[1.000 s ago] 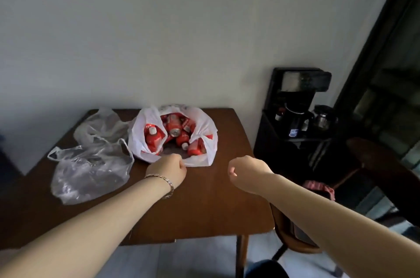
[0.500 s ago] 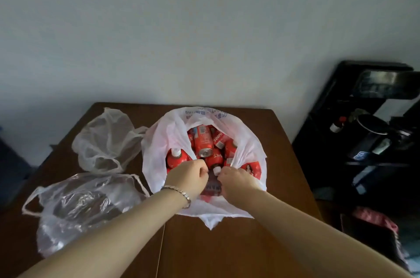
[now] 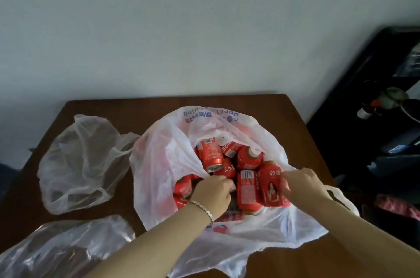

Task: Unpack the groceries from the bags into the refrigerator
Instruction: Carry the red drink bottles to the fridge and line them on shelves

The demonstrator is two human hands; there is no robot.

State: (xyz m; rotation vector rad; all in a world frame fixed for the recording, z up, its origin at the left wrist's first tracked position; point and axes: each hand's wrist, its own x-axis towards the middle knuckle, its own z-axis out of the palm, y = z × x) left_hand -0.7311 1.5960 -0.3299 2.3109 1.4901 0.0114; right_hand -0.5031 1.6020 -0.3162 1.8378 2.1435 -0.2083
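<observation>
A white plastic bag [image 3: 159,164] with blue print lies open on the brown table [image 3: 291,118]. Inside it are several red bottles with white caps and a red can [image 3: 210,155]. My left hand [image 3: 212,193], a bracelet on its wrist, is inside the bag's mouth, fingers closed on the left flap of the bag beside a red bottle [image 3: 183,188]. My right hand [image 3: 300,185] grips a red bottle [image 3: 271,184] that lies at the right of the pile. The refrigerator is out of view.
Two crumpled clear plastic bags lie on the table's left, one further back [image 3: 79,161] and one at the near corner [image 3: 68,252]. A dark stand [image 3: 372,141] with kitchen items is at the right, against the pale wall.
I have leaned closer to the table. Both hands went from closed fists above the table into the white bag, spreading its mouth wider; my right hand now holds a red bottle.
</observation>
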